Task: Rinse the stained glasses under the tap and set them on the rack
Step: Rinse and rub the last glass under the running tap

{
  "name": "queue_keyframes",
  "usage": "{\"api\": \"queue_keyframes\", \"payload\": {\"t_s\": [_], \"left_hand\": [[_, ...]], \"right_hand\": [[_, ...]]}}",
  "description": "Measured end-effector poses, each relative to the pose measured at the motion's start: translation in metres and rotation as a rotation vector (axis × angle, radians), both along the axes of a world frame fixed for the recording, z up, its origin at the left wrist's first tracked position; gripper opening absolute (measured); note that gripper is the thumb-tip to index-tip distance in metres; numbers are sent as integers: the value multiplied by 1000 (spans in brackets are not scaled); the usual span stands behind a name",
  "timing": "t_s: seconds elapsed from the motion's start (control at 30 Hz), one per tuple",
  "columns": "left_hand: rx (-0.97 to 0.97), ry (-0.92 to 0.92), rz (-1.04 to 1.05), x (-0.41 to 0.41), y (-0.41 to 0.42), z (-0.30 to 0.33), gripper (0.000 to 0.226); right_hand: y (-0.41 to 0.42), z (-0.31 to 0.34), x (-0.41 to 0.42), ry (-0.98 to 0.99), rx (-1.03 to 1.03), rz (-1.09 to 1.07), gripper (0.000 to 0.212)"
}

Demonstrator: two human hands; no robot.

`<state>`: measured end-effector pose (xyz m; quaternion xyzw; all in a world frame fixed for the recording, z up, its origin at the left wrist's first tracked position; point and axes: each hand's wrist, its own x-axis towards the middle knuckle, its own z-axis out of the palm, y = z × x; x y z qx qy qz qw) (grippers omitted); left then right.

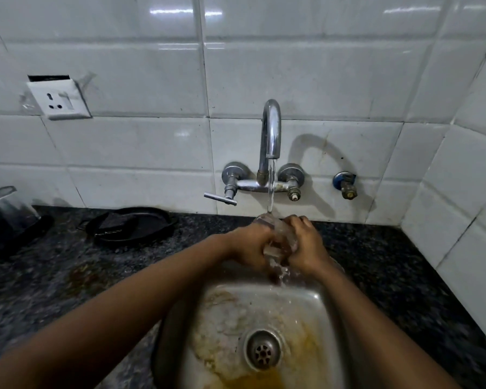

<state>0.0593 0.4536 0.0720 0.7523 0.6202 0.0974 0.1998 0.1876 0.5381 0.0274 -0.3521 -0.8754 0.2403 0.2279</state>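
A clear glass (277,234) with brownish staining sits between both my hands, directly under the running stream from the chrome tap (270,130). My left hand (251,245) grips its left side and my right hand (306,242) wraps its right side. Water splashes off the glass and falls into the steel sink (306,304) below, which shows yellow-brown residue around the drain (263,350). Most of the glass is hidden by my fingers. No rack is in sight.
A dark granite counter (68,276) surrounds the sink, with a brown stain left of the basin. A black pan or lid (132,226) lies at the back left and a metal jar (6,211) at the far left edge. White tiled walls stand behind and right.
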Motion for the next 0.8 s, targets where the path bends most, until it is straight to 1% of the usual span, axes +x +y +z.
{"api": "queue_keyframes", "payload": {"t_s": [0.03, 0.07, 0.1, 0.13, 0.17, 0.2, 0.23, 0.27, 0.33, 0.37, 0.4, 0.43, 0.53, 0.57, 0.6, 0.63, 0.67, 0.73, 0.77, 0.8], "left_hand": [[-107, 323, -32, -1, 2, -1, 67], [-126, 672, -52, 1, 2, 0, 66], [-80, 962, -76, 2, 2, 0, 52], [-42, 1152, -78, 5, 3, 1, 37], [10, 1222, -62, 9, 4, 3, 31], [40, 1224, -39, 13, 4, 5, 30], [34, 1165, -7, 15, 5, 3, 34], [-8, 1036, 23, 19, 6, 4, 40], [-159, 682, 90, 19, 3, 12, 52], [-224, 484, 116, 17, -1, 20, 51], [-239, 290, 131, 13, -5, 30, 48], [-201, 125, 155, 7, -6, 35, 44], [-19, -238, 261, 0, 0, 37, 26], [0, -352, 310, 0, 5, 31, 22], [-5, -402, 317, 3, 9, 28, 19], [-27, -393, 305, 6, 14, 24, 19], [-80, -293, 255, 10, 18, 20, 22], [-159, 17, 174, 10, 29, 7, 29], [-203, 177, 168, 8, 35, -1, 30], [-234, 282, 200, 6, 38, -6, 29]], "right_hand": [[0, 0, -2, -9, 42, 28, 64], [0, 0, -3, -25, 76, 50, 66], [0, 0, -4, -37, 103, 58, 67], [0, 1, -4, -45, 122, 46, 68], [2, 3, -4, -47, 143, 29, 71], [3, 5, -4, -46, 169, 23, 73], [5, 7, -2, -43, 189, 33, 74], [6, 9, -1, -42, 197, 53, 73], [7, 11, 3, -41, 172, 85, 73], [7, 10, 5, -32, 142, 83, 74], [6, 10, 7, -15, 113, 69, 76], [7, 8, 8, 6, 90, 50, 77], [7, 6, 5, 83, 71, 36, 74], [7, 6, 3, 123, 68, 40, 74], [7, 7, 0, 143, 67, 43, 75], [7, 8, -1, 132, 77, 52, 78], [7, 9, -2, 90, 88, 71, 81], [8, 12, -3, -12, 119, 157, 83], [9, 12, -4, -51, 146, 202, 83], [10, 12, -3, -69, 174, 220, 84]]}}
